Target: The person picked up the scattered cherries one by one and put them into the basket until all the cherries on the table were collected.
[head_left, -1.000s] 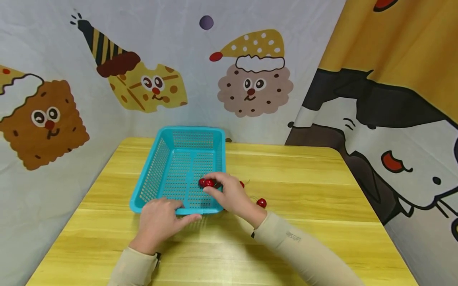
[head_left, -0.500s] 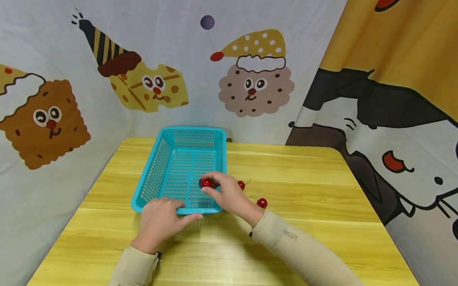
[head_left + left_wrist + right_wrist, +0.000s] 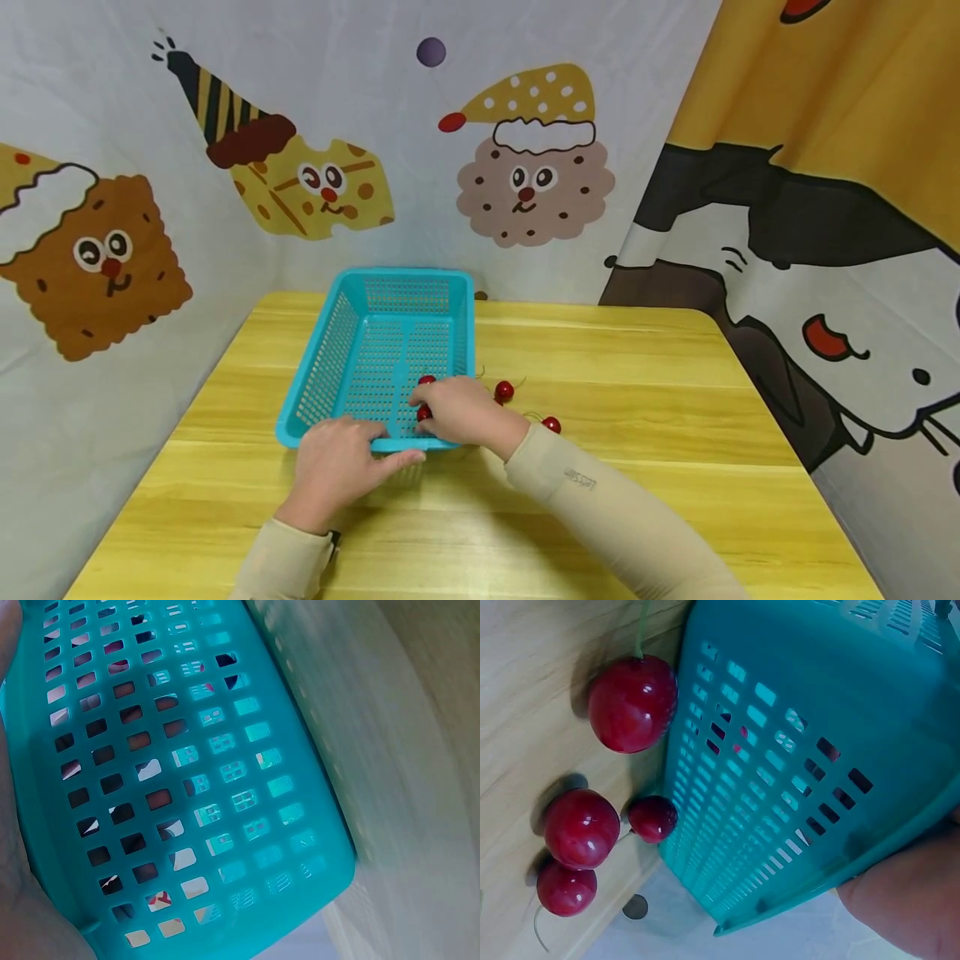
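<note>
A blue perforated plastic basket (image 3: 303,375) stands on the table. My left hand (image 3: 337,467) grips its near rim, fingers inside and thumb outside; the left wrist view shows the basket wall (image 3: 217,780) close up. Inside the basket's near right part is my right hand (image 3: 465,410), its fingers curled and a red cherry (image 3: 424,412) between thumb and fingers. Just beyond the fingers, another cherry (image 3: 427,380) shows in the basket, partly hidden by the hand. Outside the right wall, several stemmed cherries (image 3: 633,703) lie on the table, one of them a small cherry (image 3: 652,819).
The wooden table (image 3: 637,367) extends to the right of the basket and in front of it. In the head view, two loose cherries, one cherry (image 3: 505,390) nearer the basket and one farther right (image 3: 551,425), lie beside the right forearm. A printed cloth (image 3: 420,192) hangs behind.
My right hand has moved lower and nearer the basket's front rim. One cherry now lies beyond its fingers, apart from the one between them. My left hand stays on the rim.
</note>
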{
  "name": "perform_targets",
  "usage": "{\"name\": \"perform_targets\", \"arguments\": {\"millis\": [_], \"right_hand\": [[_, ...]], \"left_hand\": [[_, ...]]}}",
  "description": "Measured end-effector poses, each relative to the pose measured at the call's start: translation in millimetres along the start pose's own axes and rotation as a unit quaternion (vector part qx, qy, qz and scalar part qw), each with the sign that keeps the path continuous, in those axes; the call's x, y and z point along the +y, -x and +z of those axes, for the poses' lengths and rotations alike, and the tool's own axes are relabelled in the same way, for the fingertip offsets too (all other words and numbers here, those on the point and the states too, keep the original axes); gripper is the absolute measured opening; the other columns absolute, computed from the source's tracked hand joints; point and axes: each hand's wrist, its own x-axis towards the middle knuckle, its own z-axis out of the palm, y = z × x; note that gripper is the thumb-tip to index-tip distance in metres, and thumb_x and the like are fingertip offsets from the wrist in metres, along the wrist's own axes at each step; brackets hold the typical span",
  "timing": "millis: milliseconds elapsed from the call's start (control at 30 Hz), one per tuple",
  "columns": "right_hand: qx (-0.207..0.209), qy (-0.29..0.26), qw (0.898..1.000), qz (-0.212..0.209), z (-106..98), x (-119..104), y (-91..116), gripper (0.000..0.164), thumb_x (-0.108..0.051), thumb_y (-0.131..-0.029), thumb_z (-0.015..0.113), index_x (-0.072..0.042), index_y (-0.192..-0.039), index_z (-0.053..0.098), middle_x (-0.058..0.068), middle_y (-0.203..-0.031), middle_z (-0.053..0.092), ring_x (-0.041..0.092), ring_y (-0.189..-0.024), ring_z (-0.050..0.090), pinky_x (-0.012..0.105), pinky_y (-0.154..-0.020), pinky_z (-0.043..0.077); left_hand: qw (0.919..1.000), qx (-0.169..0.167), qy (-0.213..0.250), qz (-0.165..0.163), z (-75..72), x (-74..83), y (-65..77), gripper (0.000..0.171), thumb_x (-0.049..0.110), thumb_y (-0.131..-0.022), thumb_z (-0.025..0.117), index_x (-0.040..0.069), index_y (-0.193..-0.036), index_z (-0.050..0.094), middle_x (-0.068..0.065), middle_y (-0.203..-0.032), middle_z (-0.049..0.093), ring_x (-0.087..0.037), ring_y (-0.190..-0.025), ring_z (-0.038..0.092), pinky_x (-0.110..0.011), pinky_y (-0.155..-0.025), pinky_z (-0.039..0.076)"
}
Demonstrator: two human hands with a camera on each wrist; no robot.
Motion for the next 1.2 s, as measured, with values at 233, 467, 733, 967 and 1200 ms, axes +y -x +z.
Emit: {"name": "perform_targets", "arguments": {"millis": [233,467,733,967,1200], "right_hand": [[-0.013,0.027,1.000,0.001,0.7,-1.2,-1.7,0.038,-0.043,-0.089,0.073,-0.021,-0.120,0.069,-0.009,-0.111,0.070,0.012,-0.088,0.063,0.034,-0.074,0.054],[0.013,0.028,1.000,0.001,3.3,-2.1,-0.9,0.033,-0.041,-0.091,0.070,-0.023,-0.118,0.071,-0.010,-0.110,0.070,0.011,-0.088,0.063,0.033,-0.073,0.053],[0.045,0.032,0.998,-0.002,7.4,-0.7,-0.3,0.029,-0.042,-0.092,0.068,-0.024,-0.115,0.072,-0.013,-0.106,0.071,0.009,-0.085,0.062,0.030,-0.072,0.052],[0.063,0.038,0.997,-0.009,8.8,0.3,1.8,0.028,-0.042,-0.093,0.066,-0.024,-0.113,0.073,-0.013,-0.104,0.071,0.008,-0.085,0.062,0.029,-0.071,0.052],[0.070,0.032,0.997,-0.013,8.1,-0.2,4.2,0.027,-0.041,-0.093,0.067,-0.022,-0.112,0.073,-0.012,-0.101,0.072,0.008,-0.085,0.063,0.030,-0.072,0.052]], "left_hand": [[0.9999,0.013,0.000,0.002,1.0,0.7,0.3,0.062,0.086,-0.064,0.062,0.024,-0.067,0.072,0.007,-0.049,0.052,-0.019,-0.042,0.048,-0.031,-0.034,0.030],[0.9997,0.020,-0.010,0.010,-1.2,0.5,0.9,0.067,0.086,-0.064,0.061,0.021,-0.068,0.073,0.003,-0.054,0.059,-0.022,-0.043,0.051,-0.034,-0.035,0.034],[0.9998,0.017,-0.007,0.009,-1.2,0.8,0.9,0.064,0.083,-0.062,0.066,0.021,-0.070,0.074,0.003,-0.055,0.061,-0.022,-0.044,0.052,-0.033,-0.035,0.034],[0.9998,0.015,-0.007,0.007,-0.4,1.3,1.2,0.064,0.085,-0.063,0.064,0.022,-0.068,0.073,0.004,-0.053,0.058,-0.021,-0.044,0.051,-0.032,-0.035,0.033],[0.9997,0.020,-0.006,0.016,-0.2,1.9,1.1,0.062,0.083,-0.062,0.066,0.021,-0.068,0.073,0.003,-0.053,0.059,-0.021,-0.043,0.051,-0.032,-0.035,0.034]]}}
